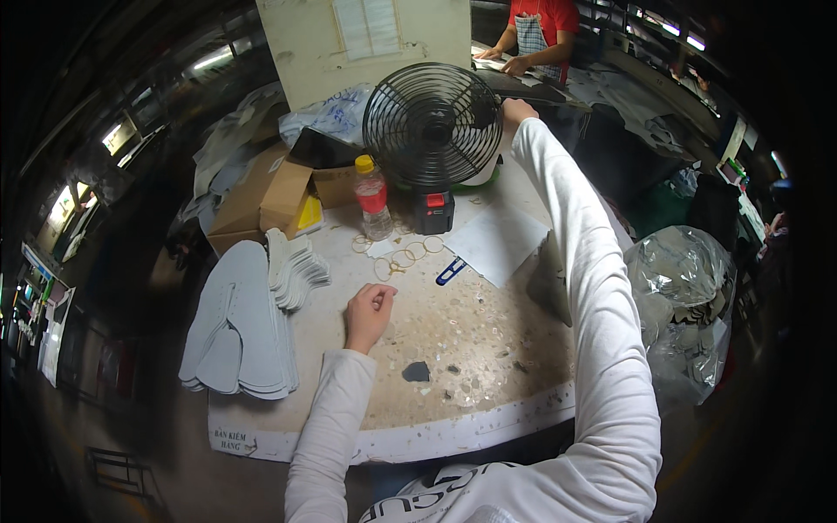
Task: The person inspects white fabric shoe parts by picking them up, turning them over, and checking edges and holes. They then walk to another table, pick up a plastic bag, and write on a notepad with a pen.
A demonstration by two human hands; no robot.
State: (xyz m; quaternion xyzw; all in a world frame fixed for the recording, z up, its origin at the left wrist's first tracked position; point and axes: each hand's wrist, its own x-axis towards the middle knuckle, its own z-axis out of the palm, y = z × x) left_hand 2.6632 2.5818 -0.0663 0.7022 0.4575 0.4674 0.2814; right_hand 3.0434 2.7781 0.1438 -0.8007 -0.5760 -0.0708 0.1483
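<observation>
My right arm reaches far across the table, and my right hand (pixel 520 112) is closed at the right rim of a black round fan (pixel 433 126). The fan stands on a black and red battery base (pixel 434 212). My left hand (pixel 370 315) rests on the tabletop with its fingers curled in, and nothing shows in them. Left of it lie a stack of large grey shoe-upper pieces (pixel 231 314) and a stack of smaller pale curved pieces (pixel 296 268). Several tan rubber bands (pixel 404 258) and a blue cutter knife (pixel 451 271) lie beyond my left hand.
A bottle (pixel 373 200) with a yellow cap stands left of the fan, beside an open cardboard box (pixel 261 196). A white sheet (pixel 499 244) and a dark scrap (pixel 416 372) lie on the table (pixel 488 383). Right: a clear plastic bag (pixel 680 305). A person (pixel 542 39) works behind.
</observation>
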